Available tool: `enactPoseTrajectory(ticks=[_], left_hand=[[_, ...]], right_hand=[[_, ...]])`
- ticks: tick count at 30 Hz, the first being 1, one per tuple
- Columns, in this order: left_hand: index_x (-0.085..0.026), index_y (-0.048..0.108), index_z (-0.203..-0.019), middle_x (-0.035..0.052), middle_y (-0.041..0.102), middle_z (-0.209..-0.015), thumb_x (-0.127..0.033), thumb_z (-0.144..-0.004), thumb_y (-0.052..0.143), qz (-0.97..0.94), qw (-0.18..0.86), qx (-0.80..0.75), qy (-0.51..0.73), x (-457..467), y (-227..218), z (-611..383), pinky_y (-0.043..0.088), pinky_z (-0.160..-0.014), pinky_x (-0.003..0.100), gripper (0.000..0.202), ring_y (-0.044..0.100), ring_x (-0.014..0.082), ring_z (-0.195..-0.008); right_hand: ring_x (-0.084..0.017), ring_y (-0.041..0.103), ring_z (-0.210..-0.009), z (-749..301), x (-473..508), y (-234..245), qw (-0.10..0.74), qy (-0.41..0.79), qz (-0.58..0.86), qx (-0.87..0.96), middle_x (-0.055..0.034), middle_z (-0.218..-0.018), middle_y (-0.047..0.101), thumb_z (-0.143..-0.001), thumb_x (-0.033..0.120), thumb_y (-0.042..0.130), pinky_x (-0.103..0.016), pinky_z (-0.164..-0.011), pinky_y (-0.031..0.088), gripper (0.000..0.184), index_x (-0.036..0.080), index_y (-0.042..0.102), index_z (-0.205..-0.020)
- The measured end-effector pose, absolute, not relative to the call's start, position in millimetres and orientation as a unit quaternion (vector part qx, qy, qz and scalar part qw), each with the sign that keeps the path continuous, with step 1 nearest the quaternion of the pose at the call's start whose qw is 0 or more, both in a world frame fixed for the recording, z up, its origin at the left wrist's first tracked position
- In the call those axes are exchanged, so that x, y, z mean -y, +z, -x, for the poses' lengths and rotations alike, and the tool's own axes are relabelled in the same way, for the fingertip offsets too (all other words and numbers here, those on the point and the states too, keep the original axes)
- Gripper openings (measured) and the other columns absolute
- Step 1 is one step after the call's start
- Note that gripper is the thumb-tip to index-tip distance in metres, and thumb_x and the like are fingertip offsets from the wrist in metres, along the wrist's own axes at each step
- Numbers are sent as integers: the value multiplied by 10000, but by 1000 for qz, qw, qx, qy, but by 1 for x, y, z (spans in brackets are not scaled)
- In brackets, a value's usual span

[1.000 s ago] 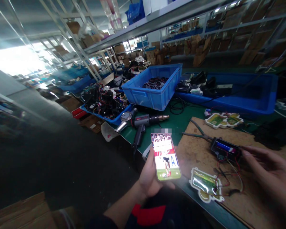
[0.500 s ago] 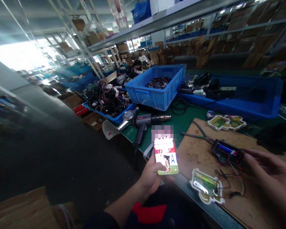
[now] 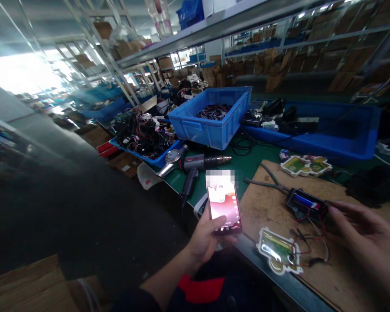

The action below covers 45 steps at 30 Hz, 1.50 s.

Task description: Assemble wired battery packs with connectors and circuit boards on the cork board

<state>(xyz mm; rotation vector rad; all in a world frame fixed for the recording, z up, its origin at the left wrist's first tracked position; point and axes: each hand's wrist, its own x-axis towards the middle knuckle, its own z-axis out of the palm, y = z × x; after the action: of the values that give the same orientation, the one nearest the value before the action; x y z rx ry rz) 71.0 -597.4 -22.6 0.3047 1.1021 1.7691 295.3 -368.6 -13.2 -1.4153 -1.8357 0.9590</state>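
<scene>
My left hand (image 3: 206, 236) is wrapped round a lit smartphone (image 3: 223, 208), its thumb over the lower screen. At the right, my right hand (image 3: 365, 229) has its thumb and forefinger at the right end of a black plastic case (image 3: 307, 204); the other fingers are partly hidden. A blue cylindrical cell lies in the case, and thin red, black and white wires (image 3: 318, 236) run from it. These lead toward a green circuit board in a white frame (image 3: 277, 249) at the board's front edge. Pliers (image 3: 271, 184) lie with their jaws against the case.
A brown work board (image 3: 256, 201) lies on the green bench. A heat gun (image 3: 196, 164) rests left of it. Behind stand a blue bin (image 3: 198, 132) of wires, a long blue bin (image 3: 344, 145) and a parts-filled tray (image 3: 165, 161). Another framed circuit board (image 3: 305, 165) lies behind the case.
The phone screen has changed from a red, white and green picture to a pinkish one. The view has shifted slightly; both hands stay where they were.
</scene>
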Motion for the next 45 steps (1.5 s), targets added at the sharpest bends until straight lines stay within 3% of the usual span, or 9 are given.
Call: enactPoseTrajectory(ticks=[4, 6, 12, 24, 31, 40, 45], left_hand=[[-297, 294, -1495, 120, 616, -1343, -96, -660, 807, -170, 487, -445, 732, 598, -20, -74, 629, -692, 284, 1000, 681, 275, -1038], [-297, 306, -1481, 113, 609, -1342, -53, -623, 815, -174, 481, -448, 733, 597, -21, -75, 619, -718, 279, 1027, 672, 264, -1044], [-285, 297, -1483, 113, 637, -1280, -47, -655, 779, -176, 472, -458, 733, 595, -29, -74, 597, -653, 243, 987, 684, 228, -954], [-313, 195, -1542, 112, 621, -1355, -17, -706, 603, -154, 505, -421, 738, 598, -19, -70, 609, -700, 253, 976, 648, 297, -1177], [-330, 113, -1568, 118, 649, -1307, -45, -736, 660, -150, 501, -442, 729, 597, -16, -71, 612, -663, 244, 1036, 690, 274, -1085], [-311, 182, -1558, 113, 660, -1269, -57, -698, 658, -149, 504, -460, 716, 597, -18, -74, 615, -613, 261, 1016, 692, 282, -1022], [-320, 182, -1558, 109, 569, -1409, -35, -664, 625, -158, 505, -444, 723, 596, -19, -77, 624, -593, 274, 1038, 664, 300, -1069]], right_hand=[[-276, 721, -835, -298, 365, -19, 313, 359, 524, 706, -93, -1004, 760, -746, 538, 688, -393, -702, 564, 404, 250, 750, -1022], [-262, 722, -818, -300, 364, -22, 314, 354, 520, 711, -94, -1009, 759, -761, 516, 698, -376, -693, 564, 380, 254, 748, -1031], [-246, 709, -789, -301, 364, -23, 308, 331, 530, 718, -62, -983, 758, -765, 561, 667, -349, -658, 544, 411, 274, 742, -1050], [-260, 708, -804, -297, 364, -24, 318, 332, 525, 716, -56, -971, 757, -719, 591, 651, -363, -691, 570, 491, 246, 745, -1055], [-251, 711, -814, -301, 362, -26, 317, 328, 513, 727, -65, -984, 755, -763, 558, 681, -334, -682, 560, 429, 242, 745, -1046], [-213, 688, -694, -297, 372, -22, 366, 278, 480, 747, -61, -941, 742, -828, 480, 692, -295, -558, 509, 342, 231, 734, -1059], [-251, 679, -938, -289, 385, -20, 429, 166, 287, 841, -79, -1027, 713, -902, 339, 625, -384, -863, 530, 229, 206, 702, -1072]])
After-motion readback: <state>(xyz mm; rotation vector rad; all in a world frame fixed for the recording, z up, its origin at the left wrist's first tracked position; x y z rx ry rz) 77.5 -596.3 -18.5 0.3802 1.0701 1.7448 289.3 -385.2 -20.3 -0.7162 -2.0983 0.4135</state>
